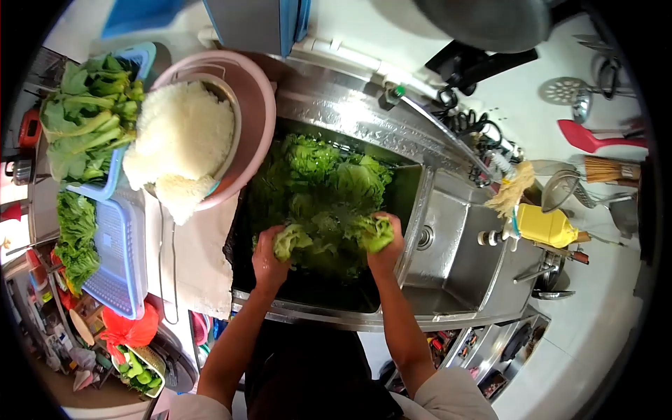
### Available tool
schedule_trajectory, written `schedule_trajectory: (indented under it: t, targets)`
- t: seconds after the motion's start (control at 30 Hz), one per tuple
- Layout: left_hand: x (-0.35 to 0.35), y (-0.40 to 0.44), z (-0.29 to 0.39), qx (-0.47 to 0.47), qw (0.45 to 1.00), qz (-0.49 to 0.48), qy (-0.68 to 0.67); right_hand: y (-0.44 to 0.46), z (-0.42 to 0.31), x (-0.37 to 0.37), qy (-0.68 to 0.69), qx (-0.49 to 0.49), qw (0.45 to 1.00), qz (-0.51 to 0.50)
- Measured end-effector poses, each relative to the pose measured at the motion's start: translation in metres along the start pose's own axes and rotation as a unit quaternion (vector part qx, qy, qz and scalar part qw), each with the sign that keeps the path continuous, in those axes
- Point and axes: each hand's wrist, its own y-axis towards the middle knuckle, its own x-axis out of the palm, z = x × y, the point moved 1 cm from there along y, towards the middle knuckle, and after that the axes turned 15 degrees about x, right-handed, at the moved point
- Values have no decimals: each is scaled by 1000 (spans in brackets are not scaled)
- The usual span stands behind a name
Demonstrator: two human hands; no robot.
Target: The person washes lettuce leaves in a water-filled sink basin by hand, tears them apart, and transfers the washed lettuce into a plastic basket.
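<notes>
Holds in the left hand (267, 260) a bunch of pale green leaves (292, 241), with the grip closed around the outer side. Grasps likewise in the right hand (389, 249) a second bunch (375, 234), near the right wall of the deep sink (406, 189). Has both bunches over or against more wet lettuce (358, 183) in the same sink; cannot tell which. Has on the left a pink basin (264, 133), and on the right, just beside, a smaller steel sink (435, 255).

A kitchen; steel sink (442, 262), red spatula (582, 138), greens (360, 182); probably a cropped pan (500, 21).
</notes>
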Motion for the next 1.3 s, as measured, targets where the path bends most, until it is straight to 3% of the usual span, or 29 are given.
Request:
schedule_trajectory:
  t: [0.07,0.1,0.17,0.2,0.3,0.4,0.47,0.5,0.63,0.67,0.73,0.77,0.87,0.93,1.0,1.03,1.1,1.2,1.27,1.3]
  targets:
    - [-21,13,24,32,999,22,-12,-11,-38,-17,60,-18,998,4]
    - [-32,21,40,33,999,33,-28,-16,-52,-22,165,29,986,-10]
    - [-54,35,65,68,995,45,-60,-26,-89,-37,400,125,905,-76]
    - [-60,40,71,96,992,51,-67,-27,-95,-40,267,-13,962,-51]
    - [-64,42,71,151,984,43,-82,-33,-96,-36,159,-36,981,-104]
    - [-31,37,22,18,994,-11,-105,-27,-51,-6,-78,109,967,-216]
    - [-34,44,26,-51,994,-2,-98,-35,-101,-22,-87,45,969,-227]
    - [-46,48,43,-27,994,3,-104,-40,-120,-27,-67,25,968,-241]
    - [-46,55,57,-34,946,-54,-319,-44,-148,-24,-24,24,939,-343]
    - [-44,52,59,-36,932,-51,-358,-43,-164,-21,-49,-16,939,-341]
    - [-35,47,55,-143,867,-62,-473,-51,-183,-11,2,-42,955,-294]
    - [-33,45,51,-169,852,-65,-491,-52,-177,-4,-18,-20,962,-271]
    - [-38,43,45,-234,810,-77,-533,-53,-174,3,-73,-73,979,-176]
    - [-46,42,49,-261,790,-98,-546,-50,-159,5,-76,-18,966,-246]
    - [-78,50,79,-326,726,-134,-591,-49,-157,4,-26,75,942,-326]
    - [-84,49,83,-347,708,-140,-598,-49,-172,-3,-31,164,906,-389]
    - [-73,38,57,-364,662,-154,-637,-39,-141,5,-12,187,912,-364]
    - [-101,32,75,-195,669,-152,-701,-39,-138,4,134,264,891,-344]
    - [-119,29,93,-235,683,-143,-676,-45,-153,1,210,298,861,-355]
    - [-109,24,89,-258,699,-152,-650,-54,-164,-1,121,341,891,-275]
